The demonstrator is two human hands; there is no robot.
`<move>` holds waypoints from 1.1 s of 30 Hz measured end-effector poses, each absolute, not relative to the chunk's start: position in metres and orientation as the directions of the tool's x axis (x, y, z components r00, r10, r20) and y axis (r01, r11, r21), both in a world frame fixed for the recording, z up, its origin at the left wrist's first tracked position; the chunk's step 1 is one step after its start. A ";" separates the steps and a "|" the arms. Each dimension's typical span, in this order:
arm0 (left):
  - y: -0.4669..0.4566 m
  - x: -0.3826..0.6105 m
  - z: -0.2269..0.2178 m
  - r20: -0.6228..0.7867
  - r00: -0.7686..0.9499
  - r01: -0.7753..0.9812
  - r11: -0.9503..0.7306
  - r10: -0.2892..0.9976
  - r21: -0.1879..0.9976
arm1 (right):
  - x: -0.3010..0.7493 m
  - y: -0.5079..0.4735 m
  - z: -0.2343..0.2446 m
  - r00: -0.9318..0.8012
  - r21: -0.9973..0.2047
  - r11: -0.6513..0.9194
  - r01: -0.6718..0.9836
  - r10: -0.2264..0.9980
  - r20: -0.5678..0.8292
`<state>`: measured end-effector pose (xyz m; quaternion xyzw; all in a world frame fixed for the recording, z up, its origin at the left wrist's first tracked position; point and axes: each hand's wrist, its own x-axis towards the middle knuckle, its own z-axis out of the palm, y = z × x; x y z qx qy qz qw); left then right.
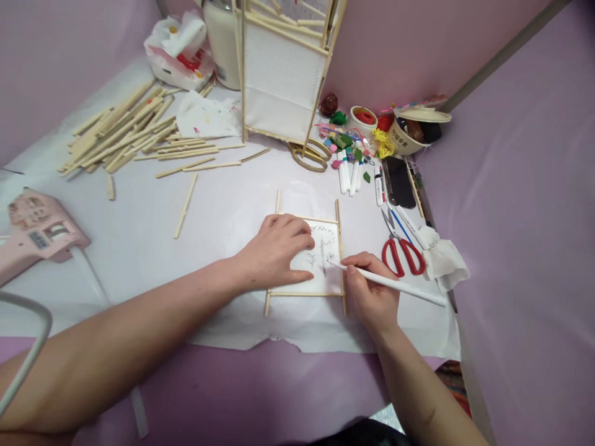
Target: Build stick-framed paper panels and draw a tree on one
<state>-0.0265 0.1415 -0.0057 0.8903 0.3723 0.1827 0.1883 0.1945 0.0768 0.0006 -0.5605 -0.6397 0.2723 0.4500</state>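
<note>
My left hand (282, 249) lies over the left part of a small white panel (302, 286), fingers stretched and thumb apart, pressing on its surface. Thin wooden sticks (341, 248) frame this panel, with their ends sticking out past the corners. Dark line drawings (324, 257) of plant-like and upright shapes cover its right half. In my right hand (374, 288) is a long white pencil (400, 285), slanting down to the left. Its point is at the drawing, near the panel's right edge. Part of the panel is hidden under my left hand.
Behind stands a taller stick-framed white structure (283, 74). Loose wooden sticks (125, 127) are piled at the back left, and a pink glue gun (41, 229) lies at left. Red-handled scissors (403, 255), a phone (400, 181), markers (344, 172) and gold scissors (310, 155) sit to the right.
</note>
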 end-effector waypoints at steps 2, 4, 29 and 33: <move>0.142 -0.027 -0.005 0.181 0.655 0.597 -0.649 0.733 0.472 | 0.197 0.072 0.003 0.053 -0.851 0.184 0.492 0.969 0.241; 0.142 -0.026 -0.004 0.175 0.655 0.600 -0.646 0.735 0.471 | 0.199 0.069 0.001 0.099 -0.848 0.163 0.504 0.965 0.243; 0.142 -0.029 0.008 0.684 0.187 0.401 -0.690 0.705 0.602 | 0.209 0.076 -0.016 0.218 -0.825 0.202 0.528 0.907 0.361; 0.140 -0.029 0.006 0.565 0.069 0.323 -0.554 0.822 0.767 | 0.210 0.077 -0.018 0.242 -0.851 0.197 0.486 0.906 0.348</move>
